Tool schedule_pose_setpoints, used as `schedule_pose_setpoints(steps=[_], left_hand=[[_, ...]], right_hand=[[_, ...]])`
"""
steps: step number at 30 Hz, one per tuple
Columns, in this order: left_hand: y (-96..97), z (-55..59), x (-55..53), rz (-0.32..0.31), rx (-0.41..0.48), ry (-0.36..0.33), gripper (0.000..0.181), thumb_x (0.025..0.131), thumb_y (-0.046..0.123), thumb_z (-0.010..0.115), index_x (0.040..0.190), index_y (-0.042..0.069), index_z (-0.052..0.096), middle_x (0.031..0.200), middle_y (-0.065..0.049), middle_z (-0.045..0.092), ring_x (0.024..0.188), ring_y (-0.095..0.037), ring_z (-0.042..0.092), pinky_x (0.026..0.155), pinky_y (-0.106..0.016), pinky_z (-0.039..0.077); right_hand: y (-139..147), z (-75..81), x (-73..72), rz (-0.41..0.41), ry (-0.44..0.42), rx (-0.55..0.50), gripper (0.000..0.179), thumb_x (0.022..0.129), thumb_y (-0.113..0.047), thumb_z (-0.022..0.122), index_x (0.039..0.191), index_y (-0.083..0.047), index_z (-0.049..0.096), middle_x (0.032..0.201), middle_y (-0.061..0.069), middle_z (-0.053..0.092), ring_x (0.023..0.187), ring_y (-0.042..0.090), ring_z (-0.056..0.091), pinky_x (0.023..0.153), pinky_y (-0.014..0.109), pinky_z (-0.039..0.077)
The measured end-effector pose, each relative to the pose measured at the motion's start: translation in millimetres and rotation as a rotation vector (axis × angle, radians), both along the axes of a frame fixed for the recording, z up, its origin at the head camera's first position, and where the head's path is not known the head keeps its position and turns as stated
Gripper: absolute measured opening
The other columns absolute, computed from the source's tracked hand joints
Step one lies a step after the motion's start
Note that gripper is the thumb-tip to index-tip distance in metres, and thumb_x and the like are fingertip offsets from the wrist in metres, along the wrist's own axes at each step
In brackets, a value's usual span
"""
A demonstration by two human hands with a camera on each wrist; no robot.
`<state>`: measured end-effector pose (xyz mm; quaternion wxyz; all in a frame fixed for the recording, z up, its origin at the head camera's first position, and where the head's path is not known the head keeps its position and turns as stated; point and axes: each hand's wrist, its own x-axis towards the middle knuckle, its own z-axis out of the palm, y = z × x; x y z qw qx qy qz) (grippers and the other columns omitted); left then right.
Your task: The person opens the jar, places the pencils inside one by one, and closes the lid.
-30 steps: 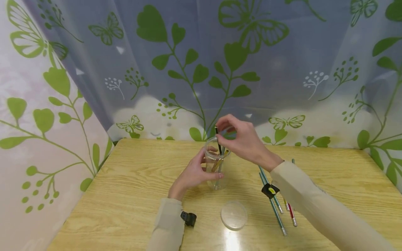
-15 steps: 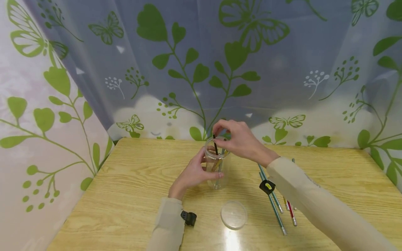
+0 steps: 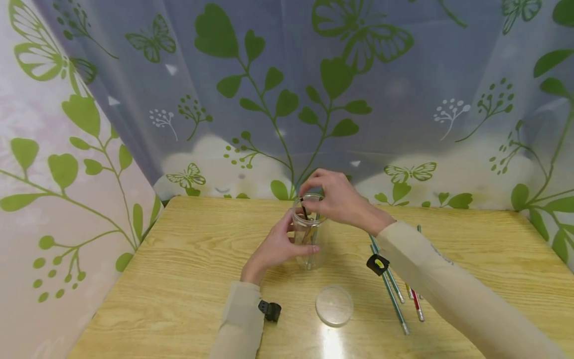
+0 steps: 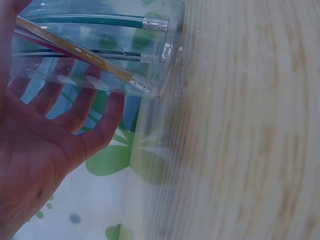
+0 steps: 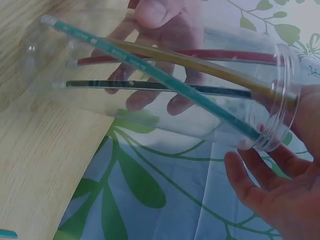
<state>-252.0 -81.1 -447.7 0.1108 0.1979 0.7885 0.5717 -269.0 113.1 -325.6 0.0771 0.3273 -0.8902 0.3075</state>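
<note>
A clear plastic jar [image 3: 309, 260] stands upright on the table, its mouth uncovered. My left hand [image 3: 277, 247] grips the jar's side, thumb across the front and fingers around the back. At the rim, the thumb and fingers of my right hand [image 3: 343, 199] pinch the top of a black pencil [image 3: 304, 211], most of which is down inside. Through the wall in the right wrist view show a teal pencil [image 5: 150, 72], a yellow pencil [image 5: 200, 64] and a red pencil [image 5: 227, 54]. Their eraser ends point toward the jar's bottom.
A round clear lid [image 3: 334, 306] lies in front of the jar. To the right are several loose pencils: teal pencils [image 3: 395, 305], a red pencil [image 3: 417, 305] and a yellow pencil [image 3: 408, 290], partly under my right forearm. A patterned curtain [image 3: 269, 149] hangs behind the table.
My right hand has moved down and slightly left, lowering the black pencil deeper into the jar. My left hand and the jar have stayed in place.
</note>
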Motion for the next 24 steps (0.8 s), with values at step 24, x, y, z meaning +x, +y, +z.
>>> schedule_pose_setpoints(steps=[24], left_hand=[[0.6, 2.2, 1.2, -0.009, 0.013, -0.012, 0.080, 0.084, 0.026, 0.086, 0.146, 0.046, 0.041, 0.143, 0.010, 0.052, 0.131, -0.023, 0.054, 0.100, -0.045, 0.054]], right_hand=[[11, 6.1, 14.7, 0.132, -0.144, -0.038, 0.023, 0.092, -0.006, 0.062, 0.095, -0.018, 0.081, 0.132, 0.010, 0.066, 0.116, 0.028, 0.063, 0.092, 0.052, 0.053]])
